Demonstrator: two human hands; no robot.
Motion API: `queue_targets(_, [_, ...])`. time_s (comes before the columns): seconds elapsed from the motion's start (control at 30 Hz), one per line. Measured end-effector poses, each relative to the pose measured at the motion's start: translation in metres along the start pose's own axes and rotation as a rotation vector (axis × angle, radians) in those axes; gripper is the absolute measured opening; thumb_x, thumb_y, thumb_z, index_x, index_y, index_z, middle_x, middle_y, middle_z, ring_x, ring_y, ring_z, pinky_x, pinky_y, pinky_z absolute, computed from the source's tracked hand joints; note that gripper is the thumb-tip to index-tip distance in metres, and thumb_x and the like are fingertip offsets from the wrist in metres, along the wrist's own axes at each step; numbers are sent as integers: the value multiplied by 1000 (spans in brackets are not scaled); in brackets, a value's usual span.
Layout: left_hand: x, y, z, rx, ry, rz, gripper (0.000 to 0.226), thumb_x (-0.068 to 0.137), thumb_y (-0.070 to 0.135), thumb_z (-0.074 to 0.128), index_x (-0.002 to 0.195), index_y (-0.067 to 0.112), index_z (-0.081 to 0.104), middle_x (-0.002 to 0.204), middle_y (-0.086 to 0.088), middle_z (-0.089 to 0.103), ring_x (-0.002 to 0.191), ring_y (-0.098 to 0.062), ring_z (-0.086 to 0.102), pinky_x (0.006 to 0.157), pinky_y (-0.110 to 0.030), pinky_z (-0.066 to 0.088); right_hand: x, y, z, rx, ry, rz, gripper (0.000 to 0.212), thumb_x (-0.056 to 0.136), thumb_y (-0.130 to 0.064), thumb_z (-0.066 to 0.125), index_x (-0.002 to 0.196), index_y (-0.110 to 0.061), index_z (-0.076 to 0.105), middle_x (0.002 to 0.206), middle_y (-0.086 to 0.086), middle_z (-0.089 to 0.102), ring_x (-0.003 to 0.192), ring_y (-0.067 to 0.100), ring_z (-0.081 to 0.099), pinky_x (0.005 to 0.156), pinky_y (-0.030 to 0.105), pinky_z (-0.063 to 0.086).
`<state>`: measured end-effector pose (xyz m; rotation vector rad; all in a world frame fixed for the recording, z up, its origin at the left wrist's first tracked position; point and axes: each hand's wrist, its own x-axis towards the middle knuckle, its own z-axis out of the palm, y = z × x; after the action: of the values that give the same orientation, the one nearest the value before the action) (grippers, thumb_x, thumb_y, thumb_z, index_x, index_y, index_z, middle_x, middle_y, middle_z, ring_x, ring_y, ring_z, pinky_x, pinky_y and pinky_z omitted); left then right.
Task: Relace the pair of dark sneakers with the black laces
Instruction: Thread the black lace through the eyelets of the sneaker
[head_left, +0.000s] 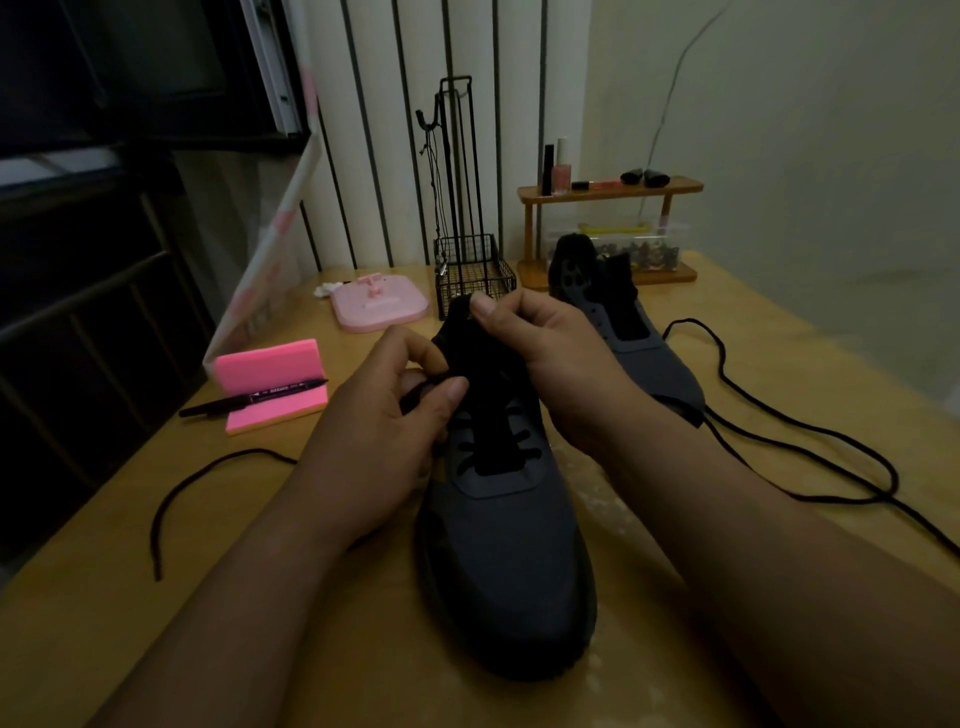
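Your left hand (400, 415) pinches a black lace (415, 396) beside the near sneaker (504, 545) at frame centre; your right hand (540, 358) pinches its tongue (467, 332). In this dimness you may miss an eyelet.

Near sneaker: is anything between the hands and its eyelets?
Nothing visible. The left hand pinches a lace end at the near sneaker, the right hand holds its tongue up, and the lower eyelets lie open and unlaced.
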<state>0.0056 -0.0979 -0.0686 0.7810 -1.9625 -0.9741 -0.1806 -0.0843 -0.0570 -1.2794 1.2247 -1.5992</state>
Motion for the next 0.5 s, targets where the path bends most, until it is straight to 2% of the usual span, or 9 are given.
queue_targets(0.07, [0,0,0,31,16,27,12,103,26,63,94,29,55,73,-4,65,54,-18,55,48,-33,46,0,0,0,0,-1,3,28,101,-31,67,79,-15,61,84,3,67,83,17,66,78,34,55])
queue_targets(0.17, [-1,2,-4,124,5,82,11,101,25,66,90,28,63,78,4,67,60,-6,60,55,-21,50,1,1,-2,-3,-7,3,28,101,-31,67,79,-16,61,80,-1,67,80,13,66,74,30,54])
queue_targets(0.23, [-1,2,-11,167,-43,94,9,99,23,66,91,29,66,82,9,69,69,-5,63,61,-19,50,1,2,-3,1,-9,-3,28,101,-31,67,78,-16,61,79,-2,67,79,13,66,75,31,54])
queue_targets(0.33, [2,0,-20,204,-114,75,12,98,22,67,95,34,69,87,11,70,76,-8,64,68,-31,53,2,3,-3,4,-8,-6,27,101,-31,68,79,-16,62,81,0,68,82,16,67,78,35,55])
queue_targets(0.43, [3,-1,-21,194,-116,76,11,97,22,68,95,33,70,85,11,70,74,-7,64,68,-32,51,2,3,-2,-3,-10,0,27,100,-34,69,81,-16,62,84,2,68,84,17,67,82,38,56])
queue_targets(0.5, [3,-2,-18,180,-86,75,10,96,23,69,93,32,67,84,7,69,73,-10,64,68,-37,55,3,4,-2,-2,-10,-1,27,100,-34,69,82,-15,62,85,3,68,83,18,67,81,38,56])
